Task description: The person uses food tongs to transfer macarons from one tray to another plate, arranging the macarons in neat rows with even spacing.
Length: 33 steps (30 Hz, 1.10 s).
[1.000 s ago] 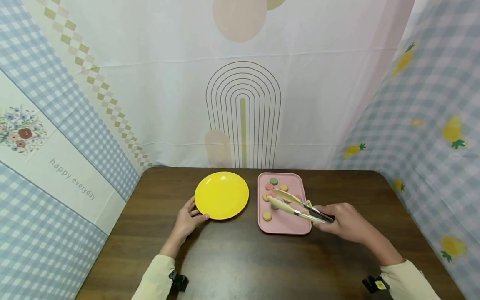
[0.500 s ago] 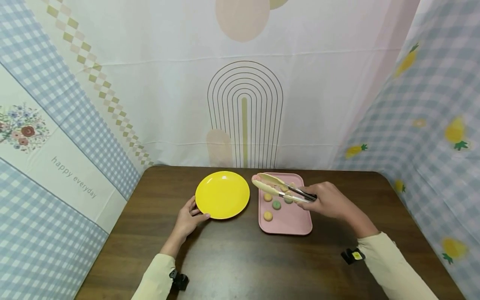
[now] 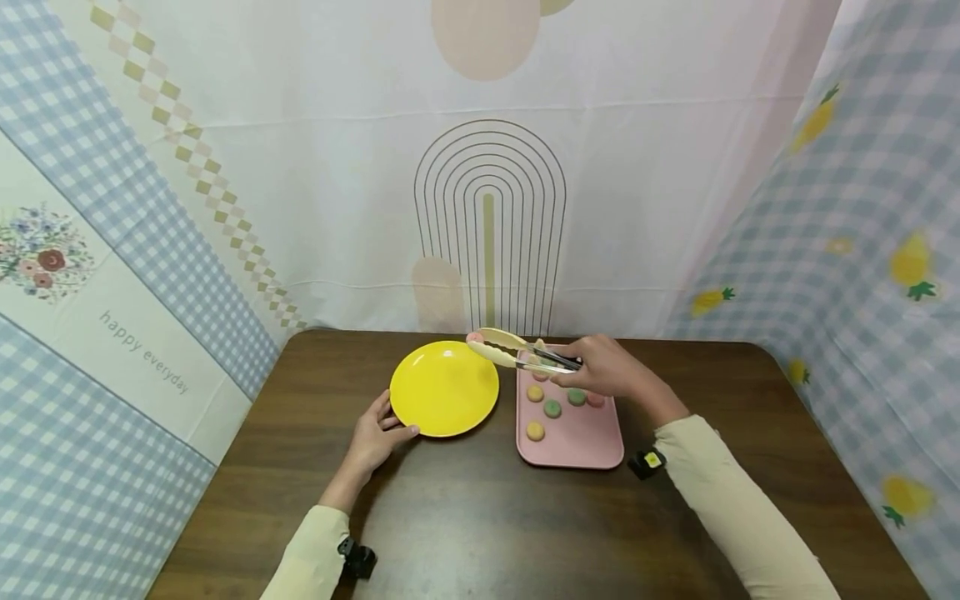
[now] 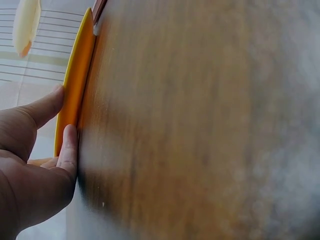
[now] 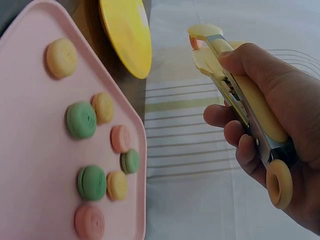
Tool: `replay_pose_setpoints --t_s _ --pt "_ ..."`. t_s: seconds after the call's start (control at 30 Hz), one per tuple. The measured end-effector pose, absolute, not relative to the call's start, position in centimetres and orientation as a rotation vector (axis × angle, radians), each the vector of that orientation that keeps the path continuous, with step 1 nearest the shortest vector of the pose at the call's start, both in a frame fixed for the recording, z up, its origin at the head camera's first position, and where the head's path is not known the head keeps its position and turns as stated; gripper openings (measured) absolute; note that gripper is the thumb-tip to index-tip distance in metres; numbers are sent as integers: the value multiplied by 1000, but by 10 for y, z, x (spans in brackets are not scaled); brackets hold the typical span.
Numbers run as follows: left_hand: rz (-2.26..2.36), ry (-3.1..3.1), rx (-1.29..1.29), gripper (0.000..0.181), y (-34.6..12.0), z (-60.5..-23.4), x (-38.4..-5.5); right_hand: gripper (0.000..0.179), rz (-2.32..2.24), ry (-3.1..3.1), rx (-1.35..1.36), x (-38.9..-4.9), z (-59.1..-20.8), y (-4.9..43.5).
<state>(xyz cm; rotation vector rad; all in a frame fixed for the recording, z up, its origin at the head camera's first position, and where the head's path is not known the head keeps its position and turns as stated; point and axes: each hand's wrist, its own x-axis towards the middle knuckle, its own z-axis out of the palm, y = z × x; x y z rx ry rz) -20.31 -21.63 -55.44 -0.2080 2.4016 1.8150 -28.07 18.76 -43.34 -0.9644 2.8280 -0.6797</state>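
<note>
My right hand [image 3: 611, 367] grips a pair of cream-tipped tongs [image 3: 491, 352], with thumb and fingers around the handles in the right wrist view. Between the tong tips is a pink macaron [image 5: 194, 43], held above the far right rim of a yellow plate [image 3: 444, 389]. My left hand [image 3: 372, 437] holds that plate by its near left edge, thumb [image 4: 49, 105] at the rim and a finger against the outer side. Right of the plate lies a pink tray [image 3: 573, 446] with several macarons in yellow, green and pink, including a green macaron [image 5: 81, 120].
The brown wooden table [image 3: 480, 517] stretches in front of the plate and tray. A white patterned cloth [image 3: 337, 208] hangs behind its far edge. Checked cloths hang at both sides, such as the right cloth [image 3: 855, 317].
My right hand has carried the tongs up and left, off the tray, with the pink macaron in the tips. The left hand and plate stay where they were.
</note>
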Motion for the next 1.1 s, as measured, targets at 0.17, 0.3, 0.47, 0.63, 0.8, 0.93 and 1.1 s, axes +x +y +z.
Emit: replay_pose_setpoints --t_s 0.17,0.3,0.47,0.63,0.8,0.93,1.1 --pt "1830 2397 -204 96 -216 -554 -203 60 -684 2783 -982 -295 -438 167" --pt "1837 2398 -194 95 -215 -554 -204 54 -692 2748 -990 -302 -443 152" --pt "1846 2375 -165 93 -212 -549 -202 51 -661 2747 -993 -305 -453 137" --pt "1846 2384 -174 92 -211 -544 -200 50 -690 2726 -1027 -308 -466 119" --pt "1847 2387 -171 93 -215 -554 -204 50 -767 2671 -978 -310 -475 106" --pt "1846 2375 -170 93 -215 -555 -206 49 -806 2616 -895 -311 -480 98" --pt "1858 2375 -172 94 -215 -556 -206 52 -718 2659 -888 -312 -483 93"
